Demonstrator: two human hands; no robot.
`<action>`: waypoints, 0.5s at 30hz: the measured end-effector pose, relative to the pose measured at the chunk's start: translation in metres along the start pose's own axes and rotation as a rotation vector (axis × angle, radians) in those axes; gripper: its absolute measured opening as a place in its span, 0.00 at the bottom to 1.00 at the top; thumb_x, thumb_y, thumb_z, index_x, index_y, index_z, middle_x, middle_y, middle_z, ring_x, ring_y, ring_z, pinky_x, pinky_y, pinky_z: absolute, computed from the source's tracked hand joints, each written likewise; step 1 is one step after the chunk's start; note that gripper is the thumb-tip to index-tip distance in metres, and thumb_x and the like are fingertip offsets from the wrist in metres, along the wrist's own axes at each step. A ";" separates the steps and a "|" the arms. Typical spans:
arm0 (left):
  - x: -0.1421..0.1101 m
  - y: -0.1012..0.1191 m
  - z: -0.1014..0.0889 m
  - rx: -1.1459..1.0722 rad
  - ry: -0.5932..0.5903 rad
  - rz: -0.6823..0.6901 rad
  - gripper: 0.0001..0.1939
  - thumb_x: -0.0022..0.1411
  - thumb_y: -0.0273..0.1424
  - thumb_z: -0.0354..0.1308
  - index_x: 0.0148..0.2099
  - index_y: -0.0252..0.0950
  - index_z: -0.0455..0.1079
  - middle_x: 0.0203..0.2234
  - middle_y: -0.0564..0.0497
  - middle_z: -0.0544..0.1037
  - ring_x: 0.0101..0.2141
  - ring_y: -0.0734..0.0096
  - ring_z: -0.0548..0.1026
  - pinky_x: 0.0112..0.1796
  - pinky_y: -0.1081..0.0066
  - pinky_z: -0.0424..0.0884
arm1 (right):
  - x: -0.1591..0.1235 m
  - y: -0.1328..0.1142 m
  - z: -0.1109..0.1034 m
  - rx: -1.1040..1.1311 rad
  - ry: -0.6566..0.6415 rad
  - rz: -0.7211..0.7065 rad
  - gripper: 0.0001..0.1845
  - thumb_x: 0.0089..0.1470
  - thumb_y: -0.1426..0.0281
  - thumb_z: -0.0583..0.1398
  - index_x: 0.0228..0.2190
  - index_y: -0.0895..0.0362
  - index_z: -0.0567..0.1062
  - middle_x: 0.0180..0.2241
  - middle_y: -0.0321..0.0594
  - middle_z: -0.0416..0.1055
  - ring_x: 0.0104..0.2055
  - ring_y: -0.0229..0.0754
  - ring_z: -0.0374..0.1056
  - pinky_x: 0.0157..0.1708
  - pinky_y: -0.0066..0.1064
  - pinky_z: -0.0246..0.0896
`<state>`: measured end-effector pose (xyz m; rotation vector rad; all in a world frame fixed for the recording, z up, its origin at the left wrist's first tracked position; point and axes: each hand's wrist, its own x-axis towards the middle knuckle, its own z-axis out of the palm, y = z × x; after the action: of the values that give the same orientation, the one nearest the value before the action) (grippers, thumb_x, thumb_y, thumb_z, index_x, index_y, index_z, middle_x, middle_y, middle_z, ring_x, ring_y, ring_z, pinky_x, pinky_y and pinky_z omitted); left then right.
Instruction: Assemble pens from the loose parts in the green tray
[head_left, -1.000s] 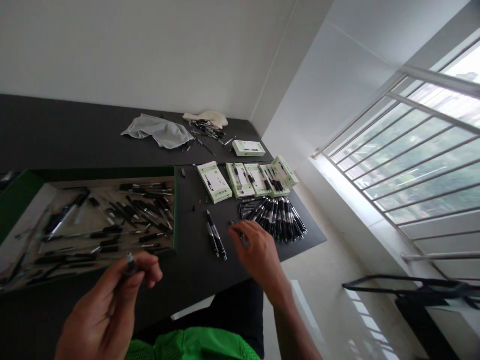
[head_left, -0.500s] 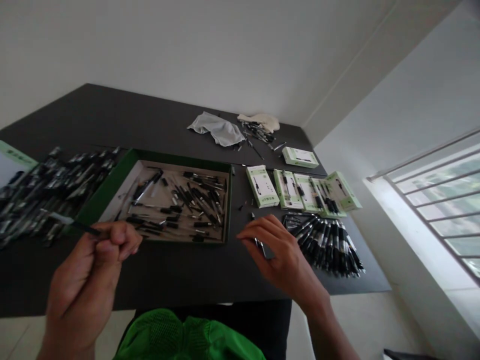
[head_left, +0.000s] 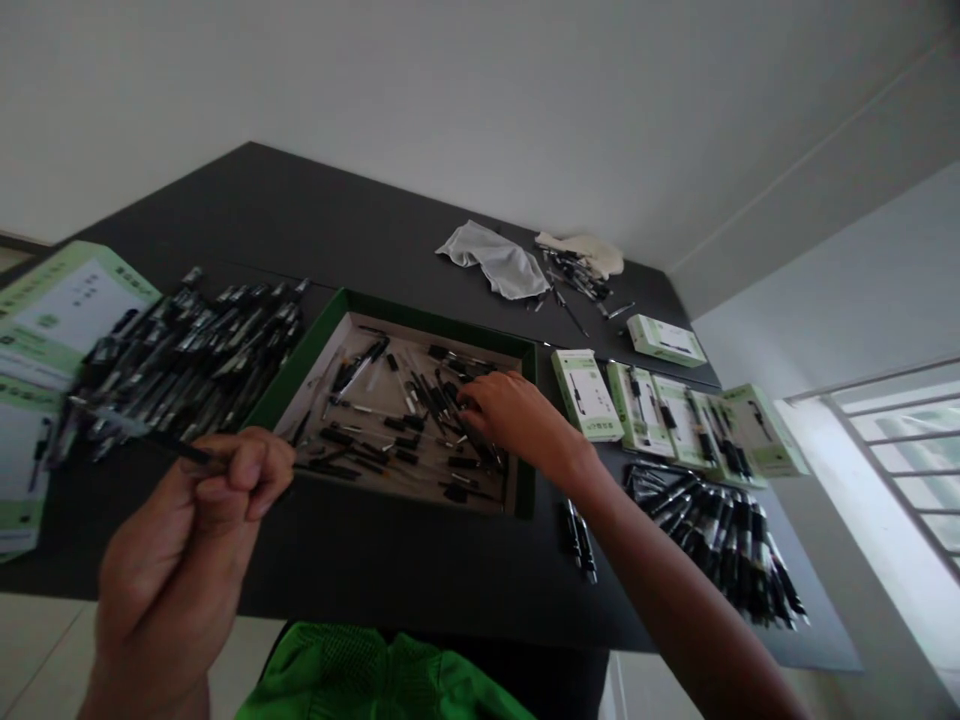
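My left hand [head_left: 191, 540] is raised near the table's front edge, fingers pinched on a thin black pen part [head_left: 161, 445] that points left. My right hand [head_left: 510, 415] reaches into the green-walled tray [head_left: 412, 310] and rests among the loose black pen parts [head_left: 405, 430] at its right side; its fingertips are curled down among them and I cannot make out whether they hold one. Two black pens [head_left: 579, 530] lie on the dark table [head_left: 300, 215] just right of the tray, under my right forearm.
A heap of black pens [head_left: 187, 345] lies left of the tray beside green-and-white boxes [head_left: 52, 320]. A row of small green-and-white boxes [head_left: 667, 410] and a fan of assembled pens [head_left: 720, 535] lie right. A grey cloth [head_left: 495, 260] and more parts sit at the back.
My right hand has moved left from the table beside the assembled pens into the tray. The view has swung left, bringing in the left pen heap. My left hand keeps its pinch.
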<state>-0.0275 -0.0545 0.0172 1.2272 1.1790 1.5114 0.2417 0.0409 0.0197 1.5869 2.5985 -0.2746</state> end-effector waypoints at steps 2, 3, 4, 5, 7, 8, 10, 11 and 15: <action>0.001 -0.001 -0.003 -0.072 -0.035 0.016 0.21 0.71 0.45 0.62 0.32 0.39 0.61 0.25 0.55 0.59 0.28 0.69 0.58 0.31 0.64 0.54 | 0.010 -0.004 0.001 0.021 -0.033 0.072 0.09 0.66 0.67 0.64 0.45 0.57 0.82 0.45 0.49 0.83 0.49 0.52 0.79 0.45 0.37 0.67; 0.002 -0.001 -0.003 -0.086 -0.043 0.022 0.20 0.72 0.44 0.61 0.32 0.39 0.62 0.26 0.55 0.60 0.28 0.69 0.58 0.31 0.64 0.54 | 0.015 -0.005 0.002 0.020 -0.040 0.100 0.09 0.66 0.67 0.65 0.46 0.58 0.81 0.45 0.49 0.83 0.48 0.52 0.79 0.43 0.37 0.68; 0.003 -0.001 -0.004 -0.088 -0.044 0.030 0.19 0.72 0.43 0.61 0.33 0.39 0.63 0.26 0.55 0.60 0.28 0.69 0.58 0.32 0.64 0.54 | 0.019 -0.006 0.004 0.016 -0.043 0.117 0.10 0.66 0.68 0.65 0.47 0.58 0.81 0.45 0.50 0.83 0.47 0.53 0.80 0.42 0.37 0.69; 0.003 -0.001 -0.005 -0.086 -0.041 0.037 0.18 0.73 0.43 0.60 0.33 0.39 0.63 0.26 0.55 0.61 0.28 0.69 0.59 0.32 0.63 0.55 | 0.023 -0.007 0.005 0.010 -0.042 0.128 0.11 0.65 0.69 0.66 0.48 0.59 0.80 0.45 0.51 0.82 0.47 0.53 0.80 0.42 0.37 0.69; 0.005 0.000 -0.007 -0.080 -0.024 0.046 0.17 0.74 0.43 0.59 0.34 0.39 0.64 0.26 0.55 0.61 0.28 0.68 0.59 0.33 0.63 0.55 | 0.028 -0.010 0.007 0.004 -0.044 0.142 0.15 0.64 0.71 0.66 0.51 0.59 0.77 0.46 0.51 0.82 0.47 0.54 0.80 0.42 0.37 0.70; 0.006 0.000 -0.008 -0.075 -0.021 0.042 0.17 0.74 0.43 0.59 0.34 0.39 0.64 0.26 0.55 0.60 0.28 0.68 0.59 0.33 0.63 0.55 | 0.029 -0.011 0.007 -0.001 -0.037 0.143 0.15 0.64 0.72 0.65 0.52 0.59 0.76 0.47 0.51 0.81 0.48 0.53 0.79 0.42 0.37 0.70; 0.007 0.000 -0.013 -0.076 -0.018 0.020 0.16 0.74 0.42 0.59 0.35 0.39 0.65 0.25 0.55 0.60 0.29 0.68 0.59 0.32 0.63 0.55 | 0.028 -0.017 0.006 -0.027 0.011 0.088 0.14 0.67 0.76 0.61 0.53 0.60 0.75 0.50 0.52 0.78 0.50 0.52 0.77 0.44 0.38 0.70; 0.007 -0.001 -0.015 -0.079 -0.018 0.008 0.15 0.74 0.42 0.59 0.35 0.39 0.65 0.25 0.55 0.60 0.29 0.68 0.59 0.32 0.64 0.55 | 0.027 -0.020 0.005 -0.034 0.043 0.020 0.14 0.68 0.77 0.59 0.53 0.60 0.75 0.51 0.52 0.77 0.51 0.51 0.76 0.46 0.39 0.70; 0.007 -0.004 -0.022 -0.103 -0.038 0.031 0.14 0.74 0.39 0.59 0.35 0.39 0.67 0.25 0.54 0.60 0.28 0.68 0.59 0.31 0.64 0.55 | 0.021 -0.035 0.004 0.070 0.021 -0.346 0.09 0.68 0.71 0.63 0.48 0.57 0.80 0.46 0.45 0.79 0.49 0.48 0.76 0.48 0.38 0.69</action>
<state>-0.0501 -0.0504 0.0129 1.2046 1.0488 1.5449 0.2007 0.0426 0.0161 1.1530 2.8994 -0.3765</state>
